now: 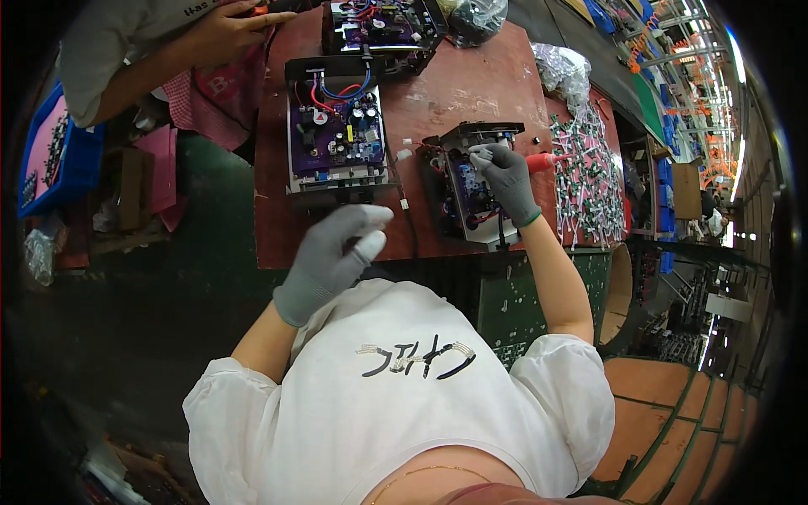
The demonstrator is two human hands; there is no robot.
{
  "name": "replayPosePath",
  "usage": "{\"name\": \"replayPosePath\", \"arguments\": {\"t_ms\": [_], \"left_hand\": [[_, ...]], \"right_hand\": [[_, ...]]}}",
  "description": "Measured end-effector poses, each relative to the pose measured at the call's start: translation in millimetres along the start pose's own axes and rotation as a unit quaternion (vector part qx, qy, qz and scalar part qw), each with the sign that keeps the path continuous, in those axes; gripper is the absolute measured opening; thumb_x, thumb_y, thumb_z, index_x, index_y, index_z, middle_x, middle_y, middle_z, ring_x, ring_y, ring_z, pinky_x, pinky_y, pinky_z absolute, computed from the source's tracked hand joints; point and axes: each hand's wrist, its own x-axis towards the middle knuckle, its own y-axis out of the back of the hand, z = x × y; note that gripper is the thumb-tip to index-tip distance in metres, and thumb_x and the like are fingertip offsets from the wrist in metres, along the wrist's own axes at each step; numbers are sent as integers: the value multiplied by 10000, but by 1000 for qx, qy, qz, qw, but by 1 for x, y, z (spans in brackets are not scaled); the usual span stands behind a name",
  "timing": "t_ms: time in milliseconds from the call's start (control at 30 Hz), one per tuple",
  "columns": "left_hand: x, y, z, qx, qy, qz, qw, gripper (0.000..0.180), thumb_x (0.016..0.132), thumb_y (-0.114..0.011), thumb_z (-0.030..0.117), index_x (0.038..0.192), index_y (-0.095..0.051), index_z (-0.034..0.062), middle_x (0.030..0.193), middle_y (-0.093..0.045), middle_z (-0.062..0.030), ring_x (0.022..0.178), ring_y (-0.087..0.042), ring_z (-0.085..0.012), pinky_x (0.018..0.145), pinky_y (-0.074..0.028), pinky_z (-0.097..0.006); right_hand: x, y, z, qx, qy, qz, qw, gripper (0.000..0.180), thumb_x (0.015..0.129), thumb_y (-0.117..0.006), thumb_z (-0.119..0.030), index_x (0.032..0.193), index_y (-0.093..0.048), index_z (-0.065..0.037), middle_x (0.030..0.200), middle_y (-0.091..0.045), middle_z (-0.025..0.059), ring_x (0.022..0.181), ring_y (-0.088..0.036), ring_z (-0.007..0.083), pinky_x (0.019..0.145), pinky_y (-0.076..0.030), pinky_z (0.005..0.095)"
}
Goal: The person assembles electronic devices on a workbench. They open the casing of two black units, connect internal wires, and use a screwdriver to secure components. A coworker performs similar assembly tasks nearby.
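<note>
My left hand, in a grey glove with white fingertips, hovers near the table's front edge. Its thumb stands apart from the bent fingers, and nothing shows between them. My right hand, gloved alike, is over the smaller open electronic unit with its metal sides and circuit board. Those fingers are closed at the unit's upper part; what they pinch is hidden. A red tapered tool or bottle sticks out beside this hand, and I cannot tell whether it is held. Left of it lies a larger unit with a purple circuit board.
Another unit stands at the far side of the red table. Many small wired parts cover the right end, near clear plastic bags. A co-worker's hand is at far left, above a blue bin.
</note>
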Motion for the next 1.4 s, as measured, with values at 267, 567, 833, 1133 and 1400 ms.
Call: {"name": "replayPosePath", "arguments": {"t_ms": [267, 567, 833, 1133, 1400], "left_hand": [[36, -76, -67, -129, 51, -100, 985, 523, 946, -582, 171, 1412, -407, 10, 1367, -498, -135, 1209, -514, -188, 1022, -414, -329], [128, -143, -150, -180, 12, 161, 970, 474, 940, -552, 124, 1371, -436, -38, 1324, -526, -131, 1212, -508, -179, 1055, -397, -321], [150, -136, -148, -357, 134, 128, 916, 251, 947, -593, 154, 1148, -605, 3, 1055, -623, -26, 952, -584, -91, 885, -478, -240], [152, -131, -166, -317, 32, 121, 940, 232, 974, -554, 199, 1096, -607, 9, 1006, -593, 7, 920, -545, -80, 888, -454, -230], [160, -132, -159, -174, 12, 157, 972, 197, 950, -596, 175, 1053, -615, 8, 985, -604, -24, 876, -581, -95, 808, -471, -241]], "right_hand": [[-9, -1, -27, -317, 153, 1, 936, 114, 845, -646, -116, 956, -671, -104, 821, -677, 89, 758, -675, 252, 674, -529, 322], [14, 25, -3, 9, -81, -59, 995, 90, 911, -595, -94, 945, -635, -21, 730, -583, -24, 642, -510, 31, 581, -424, 194], [13, 26, -13, 10, -108, -71, 992, 95, 920, -597, -78, 979, -635, -14, 760, -599, -31, 655, -515, 22, 583, -434, 194], [3, 15, -8, -232, 156, -15, 960, 149, 786, -684, 10, 928, -672, -32, 712, -605, 58, 587, -563, 144, 564, -456, 267], [3, 19, -4, -272, 193, -39, 942, 229, 742, -687, 11, 959, -658, -58, 717, -588, 54, 633, -584, 205, 577, -458, 311]]}}
